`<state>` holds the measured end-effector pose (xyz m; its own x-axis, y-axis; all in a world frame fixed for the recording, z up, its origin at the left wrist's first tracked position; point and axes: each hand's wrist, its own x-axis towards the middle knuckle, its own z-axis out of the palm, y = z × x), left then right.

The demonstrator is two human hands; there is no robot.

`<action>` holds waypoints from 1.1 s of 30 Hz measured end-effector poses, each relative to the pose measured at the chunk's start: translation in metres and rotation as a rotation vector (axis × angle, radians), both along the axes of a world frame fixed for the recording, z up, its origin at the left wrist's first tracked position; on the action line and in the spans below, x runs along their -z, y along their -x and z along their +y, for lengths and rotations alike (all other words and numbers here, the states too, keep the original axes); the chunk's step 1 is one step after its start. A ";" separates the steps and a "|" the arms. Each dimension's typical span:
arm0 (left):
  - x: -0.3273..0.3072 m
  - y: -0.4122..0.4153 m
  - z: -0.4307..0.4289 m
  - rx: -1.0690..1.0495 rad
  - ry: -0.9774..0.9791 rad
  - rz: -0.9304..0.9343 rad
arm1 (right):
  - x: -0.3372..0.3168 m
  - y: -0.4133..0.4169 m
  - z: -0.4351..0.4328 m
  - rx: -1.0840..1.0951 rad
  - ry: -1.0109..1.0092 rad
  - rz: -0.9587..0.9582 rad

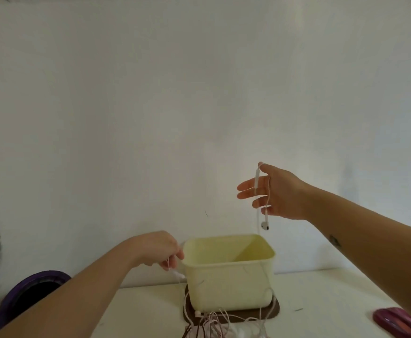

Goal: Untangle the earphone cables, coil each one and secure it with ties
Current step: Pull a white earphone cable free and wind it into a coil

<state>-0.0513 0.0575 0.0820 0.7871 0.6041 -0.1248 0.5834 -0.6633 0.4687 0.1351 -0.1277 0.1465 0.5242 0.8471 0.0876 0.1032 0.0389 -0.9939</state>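
Above the tub [228,286], right hand [281,193] pinches earphone cable [256,179].

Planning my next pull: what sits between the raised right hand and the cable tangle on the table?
Head view: the yellow tub stands between the right hand and the tangle; the white cable hangs from that hand across it.
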 end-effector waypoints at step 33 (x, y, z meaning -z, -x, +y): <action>-0.063 -0.033 -0.061 0.248 0.491 -0.988 | 0.008 0.012 0.005 -0.178 0.025 -0.310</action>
<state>-0.0187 -0.0040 0.1453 0.7636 0.4749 0.4374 -0.3088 -0.3264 0.8934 0.1232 -0.1227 0.1386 0.3202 0.9264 0.1981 0.3941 0.0599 -0.9171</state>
